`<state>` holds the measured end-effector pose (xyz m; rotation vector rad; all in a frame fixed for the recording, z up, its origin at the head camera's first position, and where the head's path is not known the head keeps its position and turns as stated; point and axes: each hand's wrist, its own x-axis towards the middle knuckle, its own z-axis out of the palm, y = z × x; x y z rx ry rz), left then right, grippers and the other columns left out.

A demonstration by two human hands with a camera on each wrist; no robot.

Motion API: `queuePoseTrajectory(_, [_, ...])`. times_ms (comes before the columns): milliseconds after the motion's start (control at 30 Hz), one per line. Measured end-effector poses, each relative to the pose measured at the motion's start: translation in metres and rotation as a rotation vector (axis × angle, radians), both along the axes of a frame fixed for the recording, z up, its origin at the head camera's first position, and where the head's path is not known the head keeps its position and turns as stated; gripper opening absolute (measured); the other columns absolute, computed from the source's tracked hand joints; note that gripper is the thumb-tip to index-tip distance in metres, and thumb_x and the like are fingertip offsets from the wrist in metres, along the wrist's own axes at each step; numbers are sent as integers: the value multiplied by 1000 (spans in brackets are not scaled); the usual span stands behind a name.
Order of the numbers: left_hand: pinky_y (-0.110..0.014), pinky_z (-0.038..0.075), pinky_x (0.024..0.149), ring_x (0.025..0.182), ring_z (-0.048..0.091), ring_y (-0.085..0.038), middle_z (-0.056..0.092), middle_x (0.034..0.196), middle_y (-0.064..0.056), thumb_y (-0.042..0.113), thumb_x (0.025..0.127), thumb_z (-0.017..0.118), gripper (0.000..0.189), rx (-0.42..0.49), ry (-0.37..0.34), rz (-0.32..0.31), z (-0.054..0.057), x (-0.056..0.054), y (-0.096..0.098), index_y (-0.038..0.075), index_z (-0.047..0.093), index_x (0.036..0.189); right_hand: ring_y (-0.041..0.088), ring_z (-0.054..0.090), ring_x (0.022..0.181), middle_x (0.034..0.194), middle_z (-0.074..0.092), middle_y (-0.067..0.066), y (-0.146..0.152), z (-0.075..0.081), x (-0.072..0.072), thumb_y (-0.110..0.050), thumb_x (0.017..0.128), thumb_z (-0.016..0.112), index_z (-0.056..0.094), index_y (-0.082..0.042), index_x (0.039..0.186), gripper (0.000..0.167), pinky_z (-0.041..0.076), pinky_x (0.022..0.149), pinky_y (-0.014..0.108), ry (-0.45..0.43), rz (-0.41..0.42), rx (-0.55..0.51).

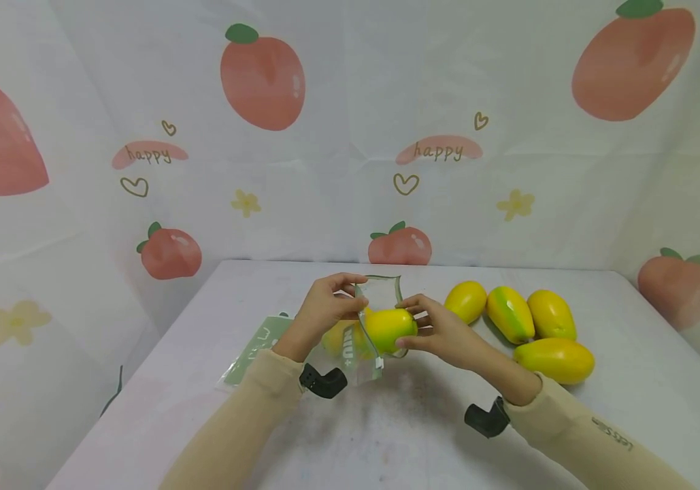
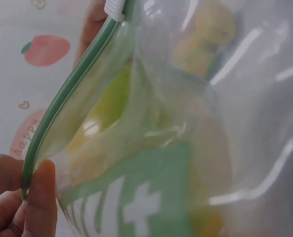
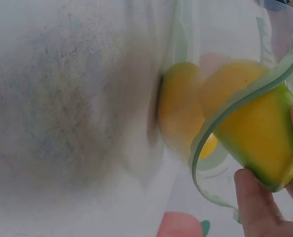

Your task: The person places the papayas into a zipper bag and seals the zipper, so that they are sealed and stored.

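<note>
My left hand [image 1: 329,305] pinches the green-rimmed edge of a clear zip bag [image 1: 362,373], holding its mouth apart; in the left wrist view its thumb and finger grip the end of the green zip strip [image 2: 62,108]. My right hand [image 1: 441,333] grips a yellow-green fruit [image 1: 389,328], oblong like a mango or papaya, by its outer end. That fruit lies partly inside the bag mouth, as the right wrist view shows. Deeper in the bag is another yellow fruit [image 3: 181,103], seen through the plastic. A white slider [image 1: 379,363] sits on the zip strip.
Several more yellow fruits [image 1: 554,361] lie grouped on the white table [image 1: 350,435], right of the hands. A flat green-and-clear packet [image 1: 258,347] lies to the left, partly behind my left hand. Behind the table hangs a fruit-printed cloth [image 1: 337,190].
</note>
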<state>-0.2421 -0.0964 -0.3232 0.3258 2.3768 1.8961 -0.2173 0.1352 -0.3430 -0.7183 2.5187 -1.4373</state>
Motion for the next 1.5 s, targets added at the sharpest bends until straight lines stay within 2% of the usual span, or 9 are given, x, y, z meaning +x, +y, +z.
queuePoseTrajectory(233, [-31,60,75,73,62,-13,56,94,-7,3,84,70,39,-7,-1,12,-1,0,0,6,64,123,30,60,107,122,60,13,0,1,0,-27,84,76,53,-5,127,53,56,88,39,50,-16,50])
queuePoseTrajectory(400, [-31,60,74,70,60,-12,54,92,-6,2,85,70,37,-4,6,16,-2,-1,0,5,65,122,31,62,106,119,62,13,-1,-1,0,-28,83,76,55,-5,127,53,56,87,38,41,-23,59])
queuePoseTrajectory(933, [-30,60,75,74,61,-13,55,96,-7,4,85,70,38,-15,-20,14,0,1,3,7,65,122,32,62,108,123,61,17,-3,-3,-2,-24,85,74,54,-3,130,54,56,89,40,32,18,46])
queuePoseTrajectory(1500, [-33,60,76,72,63,-12,55,93,-6,4,85,70,39,-10,3,4,0,2,2,5,64,123,33,63,108,126,60,20,-3,-6,-7,-19,88,70,55,1,128,47,57,86,36,3,53,25])
